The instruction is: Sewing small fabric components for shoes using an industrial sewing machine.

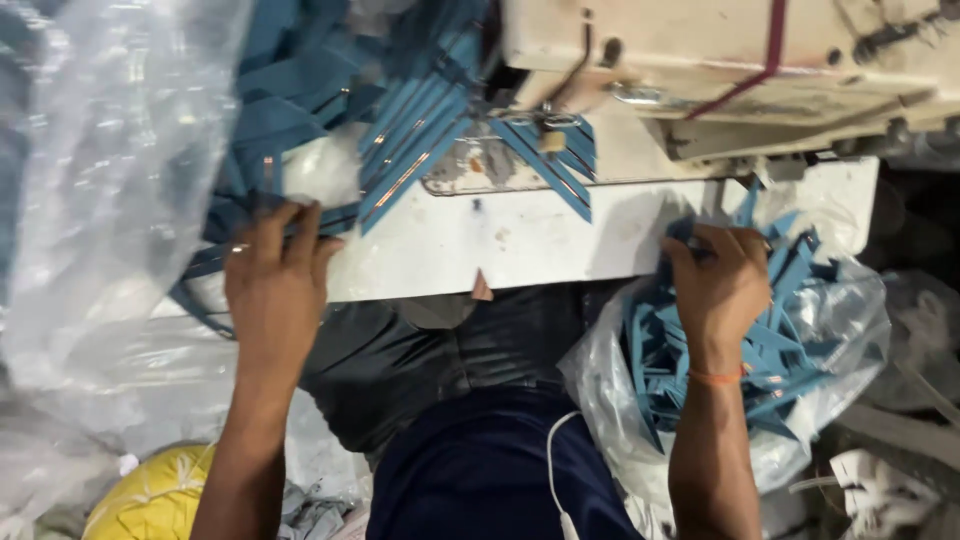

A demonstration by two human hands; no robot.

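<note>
My left hand (pixel 275 275) rests flat on a heap of blue fabric strips (pixel 410 130) at the left edge of the white machine table (pixel 520 240); a ring is on one finger. More blue strips run under the sewing machine's (pixel 720 60) presser foot (pixel 545 125). My right hand (pixel 722 275), with an orange thread band at the wrist, reaches into a clear plastic bag (pixel 850 320) full of blue strips (pixel 790 330) at the right of the table, its fingers curled around some of them.
A large clear plastic sheet (pixel 110 160) hangs at the left. Black plastic (pixel 430 360) lies across my lap below the table edge. A yellow object (pixel 150 495) sits low left. A white cable (pixel 555 470) runs down my dark blue shirt.
</note>
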